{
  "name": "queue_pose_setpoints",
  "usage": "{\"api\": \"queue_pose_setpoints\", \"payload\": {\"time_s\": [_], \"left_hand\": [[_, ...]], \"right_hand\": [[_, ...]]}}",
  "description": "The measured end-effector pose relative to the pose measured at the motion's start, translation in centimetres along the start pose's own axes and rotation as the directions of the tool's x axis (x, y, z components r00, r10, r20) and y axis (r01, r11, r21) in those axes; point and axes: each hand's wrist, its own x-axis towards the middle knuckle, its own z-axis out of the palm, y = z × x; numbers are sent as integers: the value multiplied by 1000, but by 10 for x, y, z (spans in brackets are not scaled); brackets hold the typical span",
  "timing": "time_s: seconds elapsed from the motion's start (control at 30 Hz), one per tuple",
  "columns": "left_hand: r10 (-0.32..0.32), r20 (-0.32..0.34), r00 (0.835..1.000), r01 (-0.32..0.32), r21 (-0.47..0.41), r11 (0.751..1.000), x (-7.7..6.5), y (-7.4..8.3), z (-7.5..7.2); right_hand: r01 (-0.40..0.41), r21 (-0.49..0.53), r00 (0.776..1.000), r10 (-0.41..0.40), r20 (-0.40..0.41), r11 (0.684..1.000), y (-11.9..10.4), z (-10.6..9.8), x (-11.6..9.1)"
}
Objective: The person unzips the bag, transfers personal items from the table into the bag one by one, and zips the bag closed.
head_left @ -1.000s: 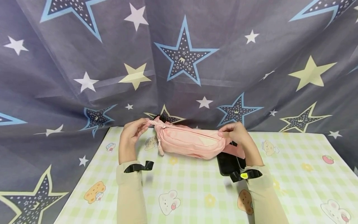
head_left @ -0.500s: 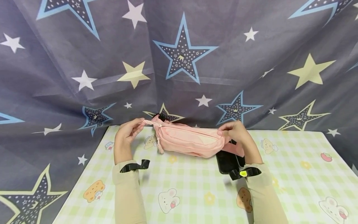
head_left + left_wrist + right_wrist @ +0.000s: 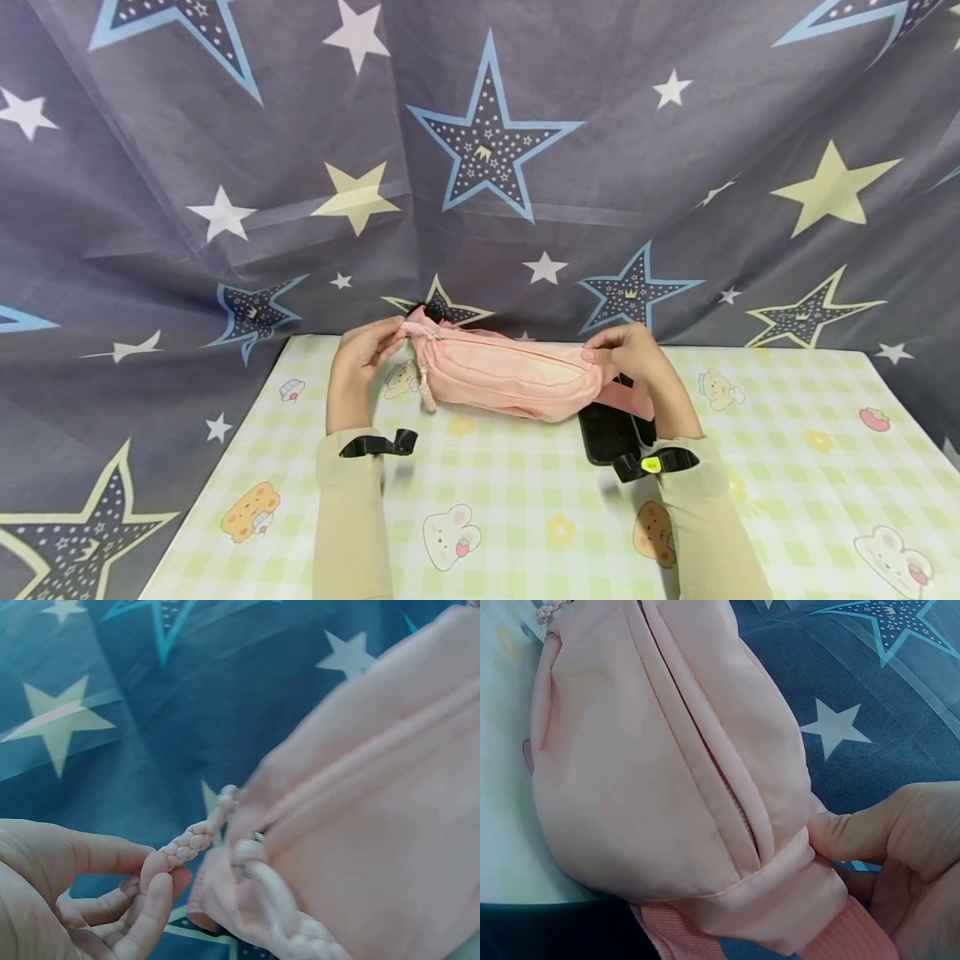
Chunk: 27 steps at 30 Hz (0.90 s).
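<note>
A pink waist bag lies lengthwise near the table's back edge, between both hands. At its left end, my left hand pinches a braided zipper pull between thumb and fingertips. A second braided zipper pull dangles from the bag's front. My right hand pinches the fabric at the bag's right end, thumb on the front side. In the right wrist view a zipper runs along the bag as a dark line. A pink strap comes out under the right hand.
A flat black object sits under the strap, beside the right wrist. Dark star-print cloth hangs right behind the table, which has a green checked cover. Something small and black shows behind the bag's left end.
My left hand drew the braided pull out leftward, then came back right toward the bag, still pinching it. The right hand keeps its hold, and the bag has barely moved.
</note>
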Motion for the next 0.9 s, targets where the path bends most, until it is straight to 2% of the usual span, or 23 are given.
{"api": "queue_pose_setpoints", "payload": {"time_s": [0.13, 0.3, 0.4, 0.5, 0.57, 0.6, 0.63, 0.7, 0.9], "left_hand": [[-35, 4, 999, 34, 121, 992, 3, -6, 5], [-72, 41, 997, 59, 271, 961, 3, -8, 5], [-88, 66, 994, 56, 383, 922, 2, -8, 3], [-117, 101, 988, 51, 503, 863, 0, -7, 3], [-142, 136, 981, 44, 554, 832, -1, -7, 3], [-152, 156, 976, 38, 565, 824, -1, -7, 2], [-161, 177, 971, 32, 568, 822, -1, -8, 2], [-169, 215, 962, 24, 547, 837, 1, -10, 1], [-166, 315, 934, 17, 425, 905, 2, -10, -3]], "right_hand": [[-5, 4, 1000, 5, -3, 1000, 0, 1, 0], [-33, 4, 999, 33, -12, 999, 0, 1, 0], [-54, 3, 998, 54, -21, 999, 0, 1, 1], [-64, 2, 998, 64, -26, 998, 0, 1, 1], [-64, 5, 998, 64, -25, 998, 1, 1, 1], [-59, 6, 998, 59, -24, 998, 1, 1, 1], [-56, 9, 998, 56, -22, 998, 2, 1, 1], [-53, 15, 998, 53, -19, 998, 2, 1, 1], [-35, 25, 999, 36, -16, 999, 0, 2, 0]]}}
